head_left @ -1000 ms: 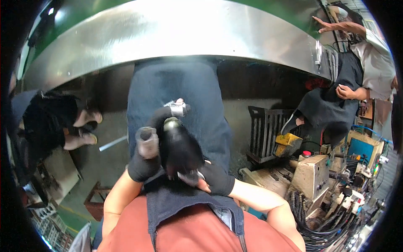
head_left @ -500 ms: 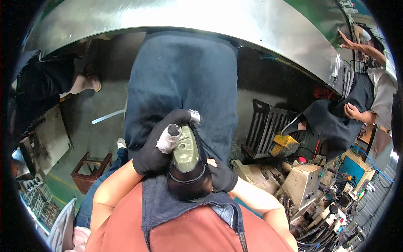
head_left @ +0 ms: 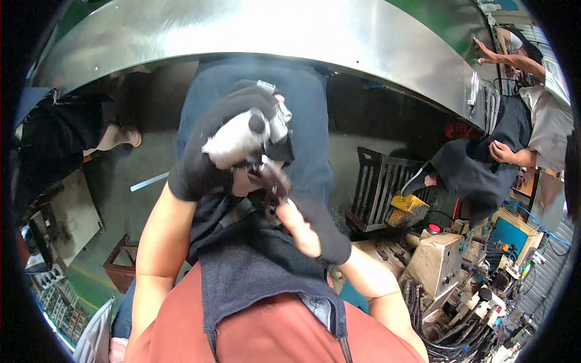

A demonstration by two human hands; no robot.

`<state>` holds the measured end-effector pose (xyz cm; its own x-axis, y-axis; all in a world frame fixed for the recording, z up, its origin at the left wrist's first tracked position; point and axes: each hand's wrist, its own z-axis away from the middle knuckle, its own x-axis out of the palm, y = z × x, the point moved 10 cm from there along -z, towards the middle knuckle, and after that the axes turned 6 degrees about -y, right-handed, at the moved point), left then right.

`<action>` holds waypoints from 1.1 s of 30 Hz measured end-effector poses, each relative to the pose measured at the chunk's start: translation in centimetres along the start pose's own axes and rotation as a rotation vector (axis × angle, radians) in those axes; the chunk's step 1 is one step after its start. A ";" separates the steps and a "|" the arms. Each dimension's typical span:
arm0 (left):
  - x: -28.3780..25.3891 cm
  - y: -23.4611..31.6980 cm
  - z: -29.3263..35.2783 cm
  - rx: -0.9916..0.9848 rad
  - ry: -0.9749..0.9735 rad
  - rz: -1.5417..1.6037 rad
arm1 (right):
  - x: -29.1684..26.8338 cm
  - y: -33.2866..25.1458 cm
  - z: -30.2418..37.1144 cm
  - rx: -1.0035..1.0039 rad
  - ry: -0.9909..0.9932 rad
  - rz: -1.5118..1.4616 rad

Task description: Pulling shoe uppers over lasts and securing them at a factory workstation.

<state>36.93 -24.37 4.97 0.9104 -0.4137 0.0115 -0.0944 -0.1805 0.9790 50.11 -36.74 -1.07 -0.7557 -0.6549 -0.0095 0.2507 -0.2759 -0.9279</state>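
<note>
My left hand (head_left: 224,136), in a black glove with pale tape round the fingertips, is closed over my lap. In its grip is a black shoe (head_left: 289,152) that shows only as a dark edge beyond the fingers; its green shoe last is out of sight. My right hand (head_left: 315,233), gloved with a bare thumb, reaches in from the lower right. Its fingers close on a dark brown, glinting piece (head_left: 275,184) just under the left hand. Motion blurs that piece, so I cannot tell its kind. A denim apron (head_left: 242,275) lies beneath both hands.
A shiny metal bench (head_left: 260,30) curves across beyond my knees. Soiled machinery (head_left: 439,260) with hoses stands on the right, near a slatted black rack (head_left: 378,187) and yellow block (head_left: 408,209). One co-worker (head_left: 499,151) sits right; another person's leg (head_left: 112,136) shows left. A wooden stool (head_left: 121,260) stands left.
The shoe, upright with its green last showing, has turned and is now mostly hidden by my left hand. My right hand has moved from its side to the brown piece.
</note>
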 end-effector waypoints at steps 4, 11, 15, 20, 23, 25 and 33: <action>-0.5 -5.3 0.4 -0.172 -0.057 0.173 | -0.4 -0.7 -1.2 0.119 -0.028 -0.208; -0.4 -6.2 0.6 -0.205 0.068 0.364 | 0.8 0.9 -3.3 -0.143 0.340 0.076; 1.7 -4.5 3.5 -0.245 -0.041 0.395 | 3.9 4.0 -1.0 -0.237 0.119 0.161; 4.0 -3.6 9.0 -0.230 -0.070 0.123 | 6.6 7.1 4.8 -0.202 -0.195 0.136; 4.4 -3.3 9.9 -0.130 -0.080 0.050 | 6.5 7.0 6.1 -0.292 -0.207 0.234; 4.6 -4.5 9.9 -0.148 -0.124 0.085 | 6.4 5.8 6.1 -0.417 -0.176 0.472; 2.2 -12.5 9.3 -0.523 0.095 0.912 | 1.3 -4.4 1.8 -0.213 -0.111 0.354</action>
<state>36.40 -31.28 -9.15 0.6121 -0.1235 0.7811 -0.5938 0.5806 0.5571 49.11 -37.61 3.64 -0.5725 -0.7581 -0.3123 0.3439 0.1237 -0.9308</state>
